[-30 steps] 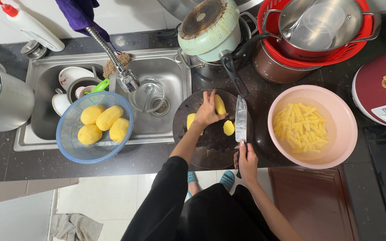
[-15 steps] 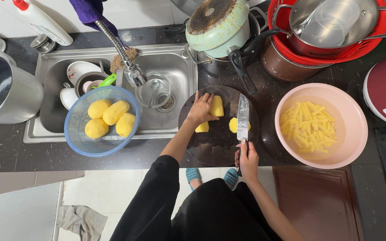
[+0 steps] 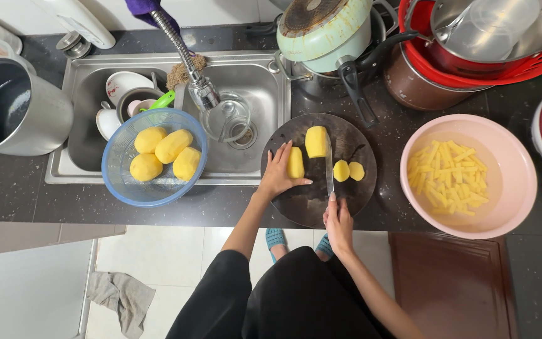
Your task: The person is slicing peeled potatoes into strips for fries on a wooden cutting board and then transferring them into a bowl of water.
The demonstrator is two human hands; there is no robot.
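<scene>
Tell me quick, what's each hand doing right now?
Left hand: open, fingers resting on a potato piece.
Right hand: closed around the knife handle.

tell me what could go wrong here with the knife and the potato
The left hand rests on a potato piece right beside the knife held by the right hand; its fingers could get nicked. The blue basket of peeled potatoes sits on the sink rim and might tip if bumped.

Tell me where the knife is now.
In the head view, the knife is on the round dark cutting board, held by the right hand, between the potato pieces.
</scene>
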